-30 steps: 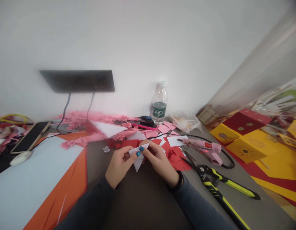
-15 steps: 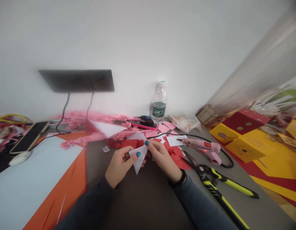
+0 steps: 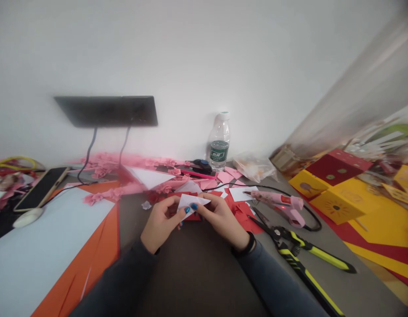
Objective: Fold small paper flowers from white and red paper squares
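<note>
Between both hands, low over the grey table, is a small folded piece of white paper [image 3: 192, 201]. My left hand [image 3: 161, 222] pinches its left side, thumb on top and fingers underneath. On the right side my right hand [image 3: 222, 220] grips it too, with its thumb near the left thumb. The fingers below the paper are partly hidden. Red paper [image 3: 190, 217] lies just behind and under the hands, partly covered by them. A small crumpled white paper piece [image 3: 146, 205] sits to the left of my left hand.
To the right lie a pink glue gun [image 3: 279, 200] with a red light and yellow-black pliers-like cutters [image 3: 289, 246]. A water bottle [image 3: 219, 143] stands by the wall. Pink paper flowers [image 3: 104, 193], pale blue sheets [image 3: 52, 237] and a phone [image 3: 42, 189] are left. Yellow boxes [image 3: 342, 204] stand far right.
The white paper has been turned; its point hung downward before and now one points right. Both thumbs have come close together on it, and my right hand has lowered slightly.
</note>
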Action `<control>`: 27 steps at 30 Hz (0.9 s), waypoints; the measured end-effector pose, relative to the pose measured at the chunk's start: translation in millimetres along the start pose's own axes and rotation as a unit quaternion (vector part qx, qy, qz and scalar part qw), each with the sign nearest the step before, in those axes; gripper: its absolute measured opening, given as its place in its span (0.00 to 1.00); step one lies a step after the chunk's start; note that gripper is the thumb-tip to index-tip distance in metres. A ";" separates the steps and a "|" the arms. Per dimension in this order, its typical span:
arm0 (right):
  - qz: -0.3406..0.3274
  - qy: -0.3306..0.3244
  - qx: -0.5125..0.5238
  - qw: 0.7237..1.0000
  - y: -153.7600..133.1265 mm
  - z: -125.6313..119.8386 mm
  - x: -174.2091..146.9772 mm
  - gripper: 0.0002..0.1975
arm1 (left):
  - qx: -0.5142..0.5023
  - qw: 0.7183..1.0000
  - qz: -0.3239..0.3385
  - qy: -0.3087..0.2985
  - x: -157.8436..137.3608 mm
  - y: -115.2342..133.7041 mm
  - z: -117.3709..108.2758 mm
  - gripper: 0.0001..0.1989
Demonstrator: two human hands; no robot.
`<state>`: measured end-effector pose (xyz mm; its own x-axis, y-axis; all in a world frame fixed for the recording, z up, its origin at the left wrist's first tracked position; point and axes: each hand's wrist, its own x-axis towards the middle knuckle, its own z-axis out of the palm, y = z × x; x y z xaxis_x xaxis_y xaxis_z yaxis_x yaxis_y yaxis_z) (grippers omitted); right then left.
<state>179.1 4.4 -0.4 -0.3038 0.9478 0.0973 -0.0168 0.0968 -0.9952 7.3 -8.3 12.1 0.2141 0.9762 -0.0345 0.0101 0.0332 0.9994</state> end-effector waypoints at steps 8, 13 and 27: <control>-0.039 -0.045 -0.043 0.997 -2.4 1.8 -0.8 0.11 | 0.003 0.994 0.068 0.084 2.1 -2.7 -2.1 0.07; -0.093 0.011 -0.122 0.988 -4.1 12.2 -4.8 0.08 | 0.135 0.968 0.187 0.095 1.7 -1.0 -4.9 0.10; -0.098 0.001 -0.100 0.990 -6.2 15.4 -7.3 0.07 | 0.215 0.941 0.243 0.093 -3.4 1.8 -7.3 0.14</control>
<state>166.7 -7.8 4.8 -0.3110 0.9057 0.2882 0.1141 0.3366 -0.9347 -0.5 -10.0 14.1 0.1203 0.8762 0.4668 0.3581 -0.4768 0.8028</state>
